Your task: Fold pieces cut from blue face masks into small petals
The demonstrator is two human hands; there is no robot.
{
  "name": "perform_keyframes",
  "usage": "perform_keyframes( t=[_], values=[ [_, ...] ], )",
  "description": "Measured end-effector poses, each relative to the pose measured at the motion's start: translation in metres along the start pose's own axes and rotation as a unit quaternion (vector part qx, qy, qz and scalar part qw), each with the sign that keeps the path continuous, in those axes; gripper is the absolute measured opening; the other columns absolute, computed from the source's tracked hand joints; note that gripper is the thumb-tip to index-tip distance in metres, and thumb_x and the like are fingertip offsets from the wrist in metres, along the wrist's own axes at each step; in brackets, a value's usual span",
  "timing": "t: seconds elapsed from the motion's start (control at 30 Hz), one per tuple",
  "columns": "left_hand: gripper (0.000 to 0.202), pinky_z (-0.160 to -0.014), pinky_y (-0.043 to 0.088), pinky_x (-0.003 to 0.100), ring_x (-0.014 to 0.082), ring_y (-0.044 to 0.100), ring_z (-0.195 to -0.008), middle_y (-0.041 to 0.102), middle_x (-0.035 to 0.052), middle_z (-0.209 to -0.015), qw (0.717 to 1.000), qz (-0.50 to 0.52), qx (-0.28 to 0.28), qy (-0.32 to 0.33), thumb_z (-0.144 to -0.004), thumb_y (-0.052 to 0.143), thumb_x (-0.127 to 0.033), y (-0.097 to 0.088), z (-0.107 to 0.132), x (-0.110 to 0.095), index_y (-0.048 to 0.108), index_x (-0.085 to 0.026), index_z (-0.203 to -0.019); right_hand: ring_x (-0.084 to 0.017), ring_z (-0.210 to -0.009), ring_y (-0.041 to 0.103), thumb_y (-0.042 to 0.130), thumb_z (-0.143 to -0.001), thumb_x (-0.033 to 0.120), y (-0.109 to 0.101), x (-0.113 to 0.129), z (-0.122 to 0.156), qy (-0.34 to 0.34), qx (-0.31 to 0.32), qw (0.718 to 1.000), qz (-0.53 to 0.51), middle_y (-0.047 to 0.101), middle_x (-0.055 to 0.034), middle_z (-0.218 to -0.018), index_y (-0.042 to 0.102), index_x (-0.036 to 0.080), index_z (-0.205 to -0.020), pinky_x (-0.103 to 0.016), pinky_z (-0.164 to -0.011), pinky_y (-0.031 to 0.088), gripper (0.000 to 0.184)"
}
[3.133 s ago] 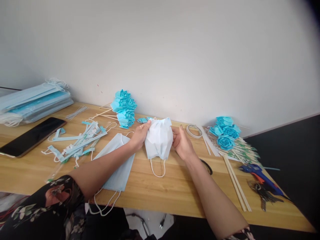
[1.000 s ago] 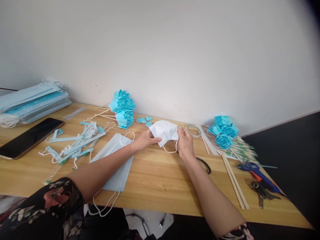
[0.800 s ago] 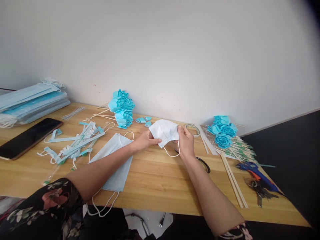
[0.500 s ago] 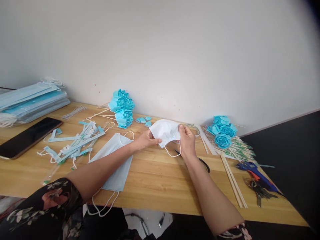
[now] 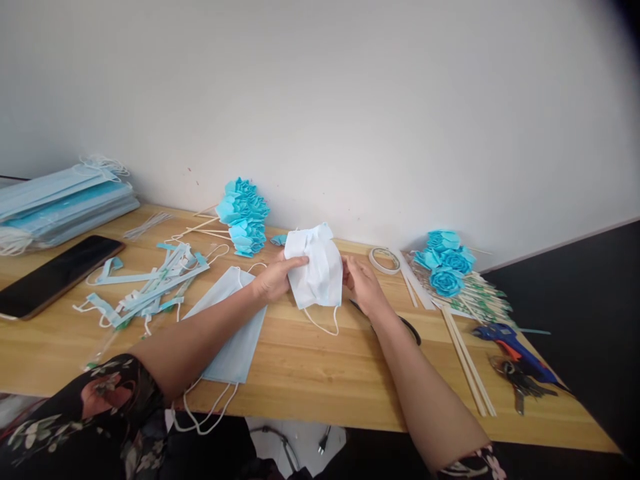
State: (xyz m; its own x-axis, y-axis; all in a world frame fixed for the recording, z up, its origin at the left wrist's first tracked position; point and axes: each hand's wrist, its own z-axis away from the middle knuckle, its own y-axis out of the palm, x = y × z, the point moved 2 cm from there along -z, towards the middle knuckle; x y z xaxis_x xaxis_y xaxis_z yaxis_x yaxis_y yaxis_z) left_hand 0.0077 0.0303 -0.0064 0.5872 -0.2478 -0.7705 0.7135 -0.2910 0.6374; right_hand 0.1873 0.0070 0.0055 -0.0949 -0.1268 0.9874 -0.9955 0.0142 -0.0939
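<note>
A white-faced disposable face mask (image 5: 316,267) is held up above the table, spread open and creased, its ear loop hanging below. At its left side my left hand (image 5: 276,277) grips it, thumb across the front and fingers hidden behind. My right hand (image 5: 364,283) is closed at the mask's right edge, with the fingertips partly hidden there. Beneath my left forearm lies a light blue face mask (image 5: 235,343), flat with its loops trailing over the table's front edge. Black-handled scissors (image 5: 411,330) are partly covered by my right forearm.
Blue mask-fabric roses (image 5: 245,217) on sticks lie at the back, with more roses (image 5: 445,263) at right. A tape roll (image 5: 385,260), wooden sticks (image 5: 467,360), a glue gun (image 5: 520,353) and keys (image 5: 523,383) occupy the right. Left are cut strips (image 5: 155,283), a phone (image 5: 60,273) and stacked masks (image 5: 65,200).
The held mask has moved slightly left and opened out, showing more of its white face. My right hand has shifted from gripping its upper right corner to its right edge, uncovering the tape roll.
</note>
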Motion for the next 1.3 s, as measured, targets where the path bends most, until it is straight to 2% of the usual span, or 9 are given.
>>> perform_keyframes(
  t=[0.1,0.2,0.37,0.53,0.77,0.97,1.13,1.3],
  values=[
    [0.049,-0.077,0.049,0.033,0.023,0.066,-0.083,0.071,0.0105,-0.096,0.999,-0.028,0.014,-0.043,-0.057,0.081,-0.02,0.0,0.003,0.002,0.063,-0.012,-0.103,-0.017,-0.063,0.058,0.039,-0.076,0.077,0.0,0.001,-0.003,0.036,0.06,0.995,-0.07,0.064,-0.0042,-0.067,0.068,0.019,-0.086,-0.027,-0.056,0.045,0.065],
    [0.05,-0.074,0.048,0.032,0.0197,0.064,-0.075,0.071,0.0096,-0.091,0.995,-0.057,0.039,-0.074,-0.054,0.083,-0.022,0.001,0.005,0.007,0.065,-0.011,-0.1,-0.018,-0.064,0.058,0.038,-0.074,0.08,-0.001,0.001,-0.005,0.045,0.051,0.995,-0.078,0.062,-0.0041,-0.064,0.066,0.019,-0.085,-0.027,-0.055,0.043,0.068],
    [0.049,-0.076,0.046,0.031,0.0198,0.063,-0.08,0.071,0.01,-0.093,0.989,-0.105,0.073,-0.069,-0.058,0.083,-0.031,0.001,0.005,0.011,0.067,-0.011,-0.1,-0.013,-0.057,0.048,0.057,-0.074,0.064,-0.003,-0.001,-0.003,0.017,0.0,0.998,-0.056,0.055,0.0016,-0.062,0.059,0.02,-0.07,-0.024,-0.053,0.037,0.045],
    [0.042,-0.084,0.045,0.03,0.0203,0.062,-0.092,0.07,0.0091,-0.101,0.996,-0.074,0.043,0.004,-0.076,0.068,-0.046,0.0,0.0,0.007,0.068,-0.014,-0.103,-0.01,-0.054,0.034,0.062,-0.077,0.052,-0.003,-0.004,-0.002,-0.017,-0.035,0.999,-0.005,0.041,0.0051,-0.058,0.052,0.019,-0.063,-0.023,-0.051,0.029,0.037],
    [0.036,-0.066,0.043,0.024,0.0142,0.059,-0.068,0.069,0.0047,-0.078,0.993,-0.119,-0.001,0.003,-0.071,0.072,-0.045,-0.003,0.0,0.006,0.071,-0.013,-0.086,-0.01,-0.056,0.028,0.058,-0.08,0.05,-0.001,0.002,0.001,-0.084,-0.064,0.99,0.098,0.031,0.0045,-0.058,0.041,0.019,-0.057,-0.024,-0.052,0.023,0.042],
    [0.034,-0.065,0.042,0.025,0.0149,0.058,-0.067,0.068,0.0035,-0.073,0.988,-0.152,-0.021,0.032,-0.07,0.072,-0.046,-0.006,-0.001,0.004,0.071,-0.013,-0.08,-0.01,-0.055,0.026,0.054,-0.083,0.05,-0.001,0.007,0.004,-0.116,-0.1,0.975,0.16,0.025,0.0045,-0.057,0.033,0.02,-0.055,-0.025,-0.05,0.021,0.047],
    [0.033,-0.065,0.042,0.024,0.0143,0.057,-0.067,0.067,0.0034,-0.072,0.987,-0.159,-0.009,0.034,-0.071,0.071,-0.045,-0.006,-0.002,0.003,0.069,-0.013,-0.076,-0.01,-0.055,0.027,0.053,-0.084,0.05,-0.003,0.012,0.005,-0.135,-0.114,0.965,0.192,0.027,0.0044,-0.056,0.038,0.02,-0.055,-0.025,-0.05,0.022,0.045],
    [0.034,-0.065,0.043,0.024,0.0137,0.057,-0.067,0.067,0.0028,-0.072,0.987,-0.155,-0.009,0.031,-0.072,0.071,-0.046,-0.005,-0.002,0.004,0.069,-0.013,-0.079,-0.01,-0.055,0.028,0.053,-0.084,0.048,-0.004,0.011,0.004,-0.136,-0.112,0.964,0.198,0.027,0.0045,-0.056,0.037,0.02,-0.055,-0.024,-0.05,0.022,0.044]
  ],
)
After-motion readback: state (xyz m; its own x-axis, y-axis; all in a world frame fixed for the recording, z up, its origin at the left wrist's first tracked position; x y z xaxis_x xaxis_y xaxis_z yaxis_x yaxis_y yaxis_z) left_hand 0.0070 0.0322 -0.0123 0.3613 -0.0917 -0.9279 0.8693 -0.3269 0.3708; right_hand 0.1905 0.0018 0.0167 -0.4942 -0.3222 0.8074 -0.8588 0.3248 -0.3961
